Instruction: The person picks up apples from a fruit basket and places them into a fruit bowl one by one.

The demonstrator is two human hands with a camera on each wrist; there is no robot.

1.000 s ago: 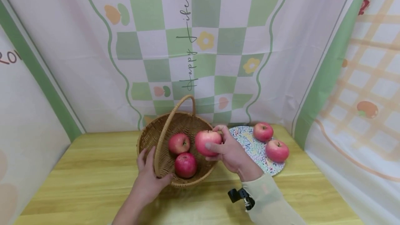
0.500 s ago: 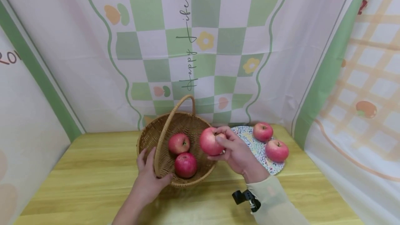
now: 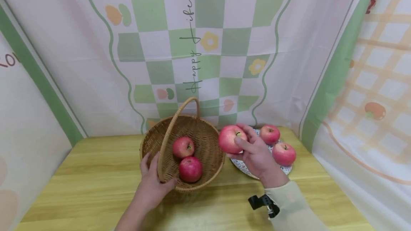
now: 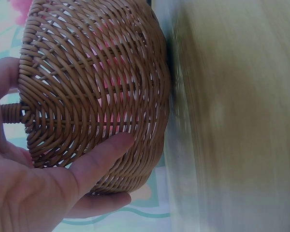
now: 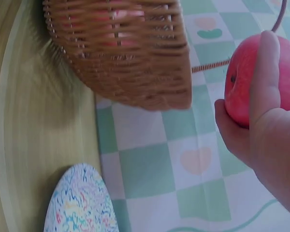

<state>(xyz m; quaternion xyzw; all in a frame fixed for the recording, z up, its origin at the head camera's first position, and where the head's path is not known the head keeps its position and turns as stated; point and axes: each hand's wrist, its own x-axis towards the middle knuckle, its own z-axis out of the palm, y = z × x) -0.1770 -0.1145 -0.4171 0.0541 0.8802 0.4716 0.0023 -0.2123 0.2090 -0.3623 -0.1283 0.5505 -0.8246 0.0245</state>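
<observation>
My right hand (image 3: 258, 159) grips a red apple (image 3: 230, 139) from its right side, raised over the left part of the patterned plate (image 3: 245, 168). The right wrist view also shows this apple (image 5: 244, 82), with the thumb across it. At the left, my left hand (image 3: 152, 188) holds the wicker basket (image 3: 210, 177) at the rim by the handle's near base. In the left wrist view, fingers (image 4: 104, 154) lie along the basket's woven wall (image 4: 130, 87). Inside the basket sit two apples, one (image 3: 183, 147) behind the other (image 3: 190, 169).
Two more apples, one at the back (image 3: 269, 134) and one in front (image 3: 284, 154), sit on the plate's right side. The basket's tall handle (image 3: 170, 127) arches above it. A patterned cloth (image 3: 208, 70) hangs behind the wooden table (image 3: 106, 174).
My right hand has moved right with its apple, from over the basket to over the plate's left part. The left hand and the basket have stayed in place.
</observation>
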